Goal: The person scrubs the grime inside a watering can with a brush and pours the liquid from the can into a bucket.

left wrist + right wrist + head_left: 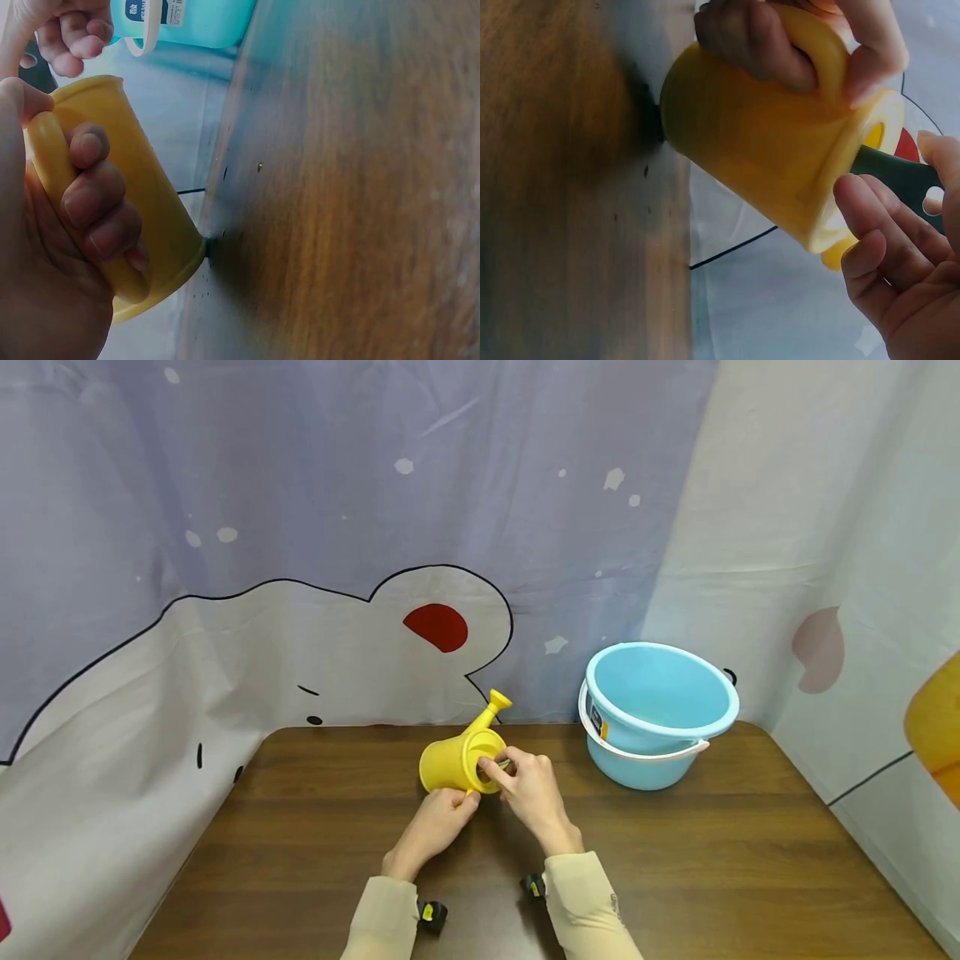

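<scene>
A yellow watering can (pixel 444 766) is tilted over the table, its mouth facing right and towards me, its spout pointing up and away. My left hand (pixel 437 822) grips the can's loop handle (pixel 51 154), fingers curled through it. A dark green handle with a hole near its end (pixel 900 178) sticks out of the can's mouth; whatever it belongs to is hidden inside. At the mouth, my right hand (pixel 534 789) pinches this green handle between thumb and fingers.
Right of the can, a light blue bucket (pixel 637 768) with a white carrying handle stands near the back of the brown wooden table (pixel 720 860). A printed curtain (pixel 337 510) hangs behind the table and along its sides.
</scene>
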The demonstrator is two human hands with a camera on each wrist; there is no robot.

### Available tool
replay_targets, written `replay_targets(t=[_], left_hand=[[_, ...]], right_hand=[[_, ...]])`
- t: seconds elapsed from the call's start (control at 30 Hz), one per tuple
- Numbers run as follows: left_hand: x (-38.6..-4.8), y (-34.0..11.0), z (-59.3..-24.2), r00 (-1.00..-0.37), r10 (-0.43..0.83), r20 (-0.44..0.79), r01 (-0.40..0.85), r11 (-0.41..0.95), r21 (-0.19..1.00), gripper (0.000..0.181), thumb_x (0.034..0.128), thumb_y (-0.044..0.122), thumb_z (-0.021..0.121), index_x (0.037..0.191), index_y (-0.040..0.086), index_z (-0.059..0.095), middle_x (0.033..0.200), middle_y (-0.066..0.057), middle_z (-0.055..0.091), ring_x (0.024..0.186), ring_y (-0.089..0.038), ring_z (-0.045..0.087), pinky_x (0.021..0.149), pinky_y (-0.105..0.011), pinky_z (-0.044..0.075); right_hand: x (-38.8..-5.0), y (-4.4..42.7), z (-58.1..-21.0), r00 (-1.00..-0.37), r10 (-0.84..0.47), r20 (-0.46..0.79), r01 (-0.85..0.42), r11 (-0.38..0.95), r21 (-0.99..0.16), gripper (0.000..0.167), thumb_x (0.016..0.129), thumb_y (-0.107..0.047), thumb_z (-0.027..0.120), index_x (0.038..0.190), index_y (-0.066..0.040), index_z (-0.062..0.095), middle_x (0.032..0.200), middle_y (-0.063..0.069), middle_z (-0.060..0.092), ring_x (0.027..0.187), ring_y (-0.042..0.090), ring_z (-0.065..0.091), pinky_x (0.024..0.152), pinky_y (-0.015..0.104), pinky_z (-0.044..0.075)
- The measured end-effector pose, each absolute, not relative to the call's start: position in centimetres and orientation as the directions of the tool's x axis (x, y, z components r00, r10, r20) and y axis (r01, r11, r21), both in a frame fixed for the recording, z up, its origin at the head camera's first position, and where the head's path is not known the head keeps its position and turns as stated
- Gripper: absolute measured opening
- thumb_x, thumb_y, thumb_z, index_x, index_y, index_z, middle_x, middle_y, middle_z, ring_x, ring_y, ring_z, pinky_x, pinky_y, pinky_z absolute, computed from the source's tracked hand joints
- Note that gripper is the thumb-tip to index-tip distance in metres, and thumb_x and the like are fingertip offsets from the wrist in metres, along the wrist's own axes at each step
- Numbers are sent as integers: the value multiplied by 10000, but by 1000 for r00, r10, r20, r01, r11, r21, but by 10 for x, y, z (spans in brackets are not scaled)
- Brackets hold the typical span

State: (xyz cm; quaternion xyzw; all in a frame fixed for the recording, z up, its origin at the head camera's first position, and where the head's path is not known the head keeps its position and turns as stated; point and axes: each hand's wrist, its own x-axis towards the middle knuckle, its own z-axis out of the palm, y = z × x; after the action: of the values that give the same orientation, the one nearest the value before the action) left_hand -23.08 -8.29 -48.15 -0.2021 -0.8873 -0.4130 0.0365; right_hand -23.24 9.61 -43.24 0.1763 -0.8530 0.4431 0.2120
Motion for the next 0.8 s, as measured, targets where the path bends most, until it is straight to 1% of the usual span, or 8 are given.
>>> replay_targets(t=[0.1,0.27,0.33,0.4,0.5,0.57,0.7,0.8], left_hand=[[-231,-83,-482,-915,334,225,388,580,716,480,989,306,526,547,168,404,509,116,300,454,-30,255,454,-228,234],[-231,-83,-481,-914,336,228,391,579,716,480,990,312,517,547,171,402,513,118,302,461,-38,261,456,-224,233],[-231,-84,-480,-915,335,226,388,575,720,478,990,310,519,548,170,405,515,114,306,462,-42,265,455,-226,234],[-230,-84,-479,-917,335,216,380,574,725,477,989,309,520,547,171,407,513,114,308,460,-40,266,454,-225,236],[-230,-84,-477,-918,335,211,375,567,734,476,991,316,521,552,167,412,514,111,312,460,-38,267,454,-228,237],[-229,-84,-477,-919,333,210,373,565,736,475,992,319,519,555,165,412,514,110,312,459,-37,266,454,-231,237],[-230,-84,-477,-919,331,213,374,568,733,477,990,307,522,550,163,407,511,108,308,458,-42,262,454,-232,236],[-231,-84,-479,-919,335,209,375,575,727,481,991,309,516,547,166,400,510,110,304,458,-44,260,455,-227,235]], right_hand=[[-232,95,-434,-856,-118,504,-479,551,-683,232,909,-304,701,845,-83,678,563,65,624,386,6,500,447,236,441],[-230,99,-425,-843,-114,526,-499,534,-683,206,907,-271,707,825,-84,680,568,51,627,391,112,555,449,242,443],[-228,101,-420,-839,-114,533,-505,531,-681,199,902,-263,714,823,-83,686,560,32,623,390,121,558,451,238,443],[-226,102,-415,-837,-110,537,-505,535,-677,196,898,-263,719,822,-84,692,543,1,610,385,98,548,451,236,442],[-224,104,-409,-828,-98,552,-508,549,-664,186,893,-262,726,818,-95,697,522,-56,584,378,20,508,452,239,441],[-222,104,-406,-818,-85,569,-513,555,-654,179,891,-258,729,813,-99,697,510,-69,571,375,-4,492,451,245,439],[-222,101,-407,-801,-73,595,-525,565,-637,191,892,-260,727,808,-93,692,512,-37,586,379,-18,482,459,241,438],[-223,97,-413,-802,-71,593,-518,577,-632,212,904,-280,711,814,-90,687,518,-32,584,388,-25,483,457,231,435]])
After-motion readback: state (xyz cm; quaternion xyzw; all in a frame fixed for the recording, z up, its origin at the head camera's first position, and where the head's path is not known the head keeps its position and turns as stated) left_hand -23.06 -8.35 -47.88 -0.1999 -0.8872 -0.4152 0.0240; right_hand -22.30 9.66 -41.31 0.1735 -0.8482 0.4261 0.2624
